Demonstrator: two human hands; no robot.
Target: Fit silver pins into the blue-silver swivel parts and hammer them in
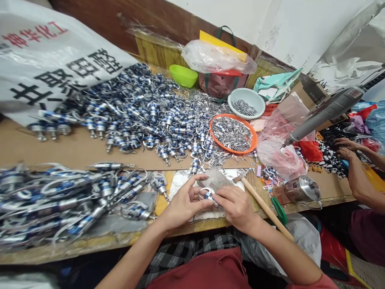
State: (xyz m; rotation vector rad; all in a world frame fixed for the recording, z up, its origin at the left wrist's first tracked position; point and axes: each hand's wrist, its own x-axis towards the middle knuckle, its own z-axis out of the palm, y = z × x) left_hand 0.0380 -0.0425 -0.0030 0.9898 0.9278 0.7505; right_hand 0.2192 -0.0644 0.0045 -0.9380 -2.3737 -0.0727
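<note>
Both hands hold a small blue-and-silver metal fitting with a curved light strip (207, 194) above the work spot at the table's front edge. My left hand (185, 202) has its thumb and fingers closed around one side of it. From the other side, my right hand (236, 204) pinches it, its fingertips partly hiding the piece. Just behind the fingers lies a flat grey metal plate (217, 178) on a white pad. A hammer with a wooden handle (264, 204) rests to the right of my right hand. Similar fittings (159, 184) lie to the left of my left hand.
A large heap of blue-and-silver fittings (132, 108) covers the back left. An orange tray (255, 138) of small metal plates and a pale bowl (246, 93) of pins stand behind. A grey electric screwdriver (325, 114) hangs at right, near a lidded metal mug (302, 189) and another person's hands (345, 148).
</note>
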